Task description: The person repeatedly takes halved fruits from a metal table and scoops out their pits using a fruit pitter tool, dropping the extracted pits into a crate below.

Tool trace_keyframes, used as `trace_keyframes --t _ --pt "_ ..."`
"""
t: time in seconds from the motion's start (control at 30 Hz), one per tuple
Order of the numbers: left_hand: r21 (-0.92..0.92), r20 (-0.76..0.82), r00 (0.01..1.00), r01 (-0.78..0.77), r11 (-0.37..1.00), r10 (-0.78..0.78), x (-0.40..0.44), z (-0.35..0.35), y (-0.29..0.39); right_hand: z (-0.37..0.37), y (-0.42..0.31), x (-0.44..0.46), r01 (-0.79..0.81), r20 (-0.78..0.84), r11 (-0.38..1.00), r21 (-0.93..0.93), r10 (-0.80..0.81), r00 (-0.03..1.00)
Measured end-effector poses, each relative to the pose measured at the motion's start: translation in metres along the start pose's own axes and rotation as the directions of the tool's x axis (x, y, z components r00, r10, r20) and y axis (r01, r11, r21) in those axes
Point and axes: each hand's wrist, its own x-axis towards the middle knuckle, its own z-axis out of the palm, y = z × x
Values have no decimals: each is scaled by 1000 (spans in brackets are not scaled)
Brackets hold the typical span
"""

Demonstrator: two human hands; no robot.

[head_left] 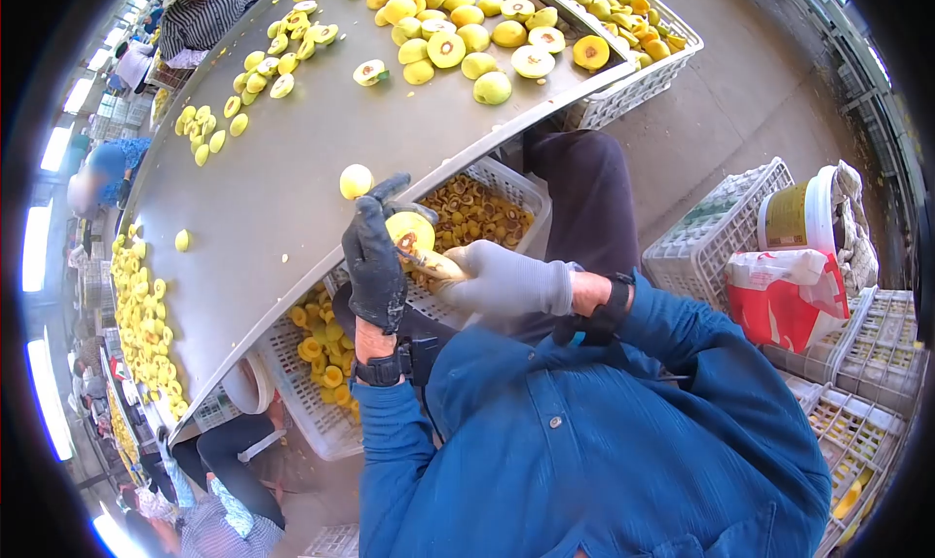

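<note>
My left hand [375,256], in a dark glove, holds a halved yellow fruit [410,233] with its reddish-brown centre facing up. In a grey glove, my right hand [502,279] grips a small tool [440,265] by its pale handle, and the tool's tip is at the lower edge of the fruit half. Both hands are close together beside the metal table's edge, over the crates. Another pale yellow fruit piece [356,181] lies on the table just beyond my left fingers.
Many fruit halves [446,49] lie on the metal table [292,168]. Below its edge stand a crate of brown-yellow pieces [534,200] and a crate of yellow halves [310,417]. Crates [716,222] and a bucket [801,212] stand right. Other people [209,18] sit around the table.
</note>
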Motion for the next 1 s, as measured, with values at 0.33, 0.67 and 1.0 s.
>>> trace_keyframes --t 0.33,0.67,1.0 --pt "-133 188 975 -94 987 118 1 -7 -9 -10 12 6 -47 213 988 147 15 977" --pt "-755 -54 999 -34 655 -10 2 24 -36 -16 37 24 -136 391 891 433 -50 919" --pt "-429 -324 946 -162 889 16 -2 -27 -41 -60 65 32 -191 -246 365 -911 -111 963"
